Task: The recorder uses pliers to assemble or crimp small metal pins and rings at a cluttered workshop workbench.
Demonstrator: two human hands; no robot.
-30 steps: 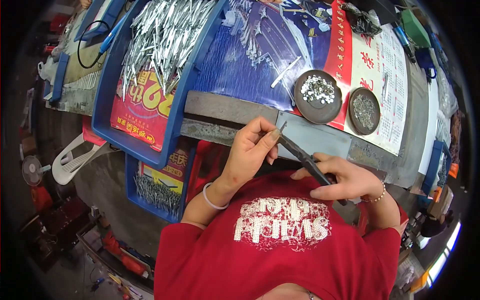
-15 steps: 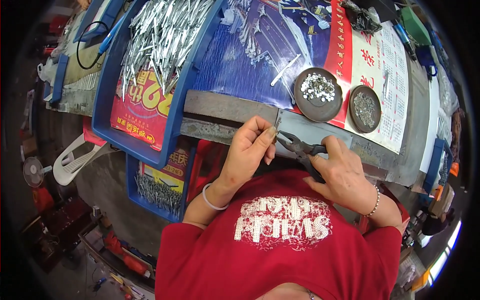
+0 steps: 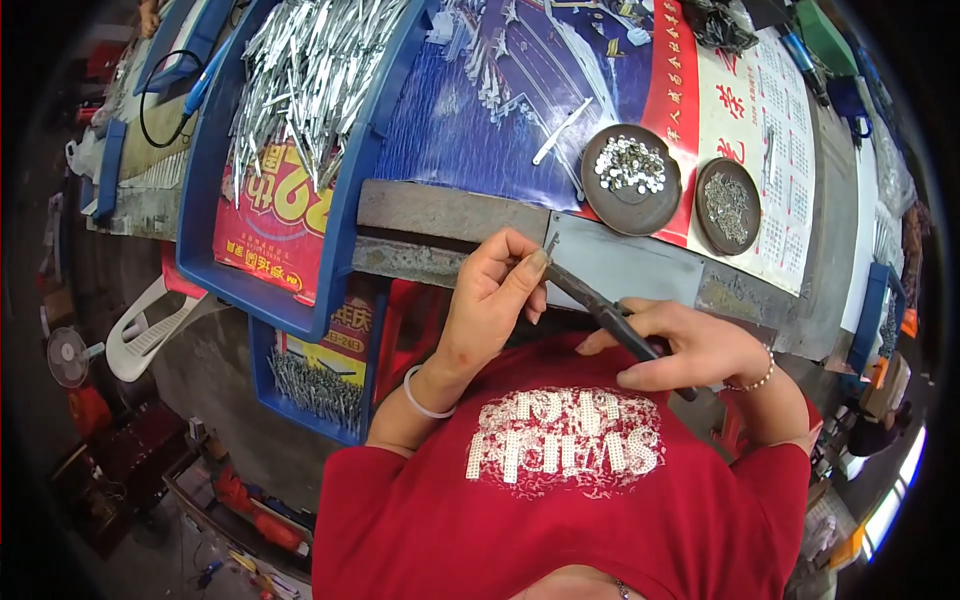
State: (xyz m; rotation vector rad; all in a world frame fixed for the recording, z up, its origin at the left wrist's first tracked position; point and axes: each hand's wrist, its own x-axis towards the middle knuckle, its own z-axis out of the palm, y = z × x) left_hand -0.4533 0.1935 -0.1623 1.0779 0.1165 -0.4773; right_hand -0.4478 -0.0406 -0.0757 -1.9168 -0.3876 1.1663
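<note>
My left hand [image 3: 497, 292] pinches a small thin metal piece [image 3: 553, 243] between thumb and forefinger, near the table's front edge. Only the piece's tip shows above the fingertips. Dark-handled pliers [image 3: 608, 312] slant from those fingertips down into my right hand [image 3: 685, 345], which is closed around the handles. The pliers are seen edge-on, and their jaws meet the left fingertips; whether they grip the metal piece is hidden. Beyond the hands stands a brown round dish [image 3: 604, 212] of small shiny discs. A smaller brown dish [image 3: 741, 243] with fine metal bits is to its right.
A blue tray [image 3: 345, 225] of thin silvery metal strips overhangs the table edge at left. Below it is a blue bin [image 3: 262, 375] with many metal pieces. One pale strip [image 3: 562, 130] lies on the poster-covered tabletop. A white plastic chair arm [image 3: 135, 345] stands at left.
My right hand has turned the pliers edge-on and swung their handles down toward me; its fingers are straighter now. My left hand stays almost in place with its pinch.
</note>
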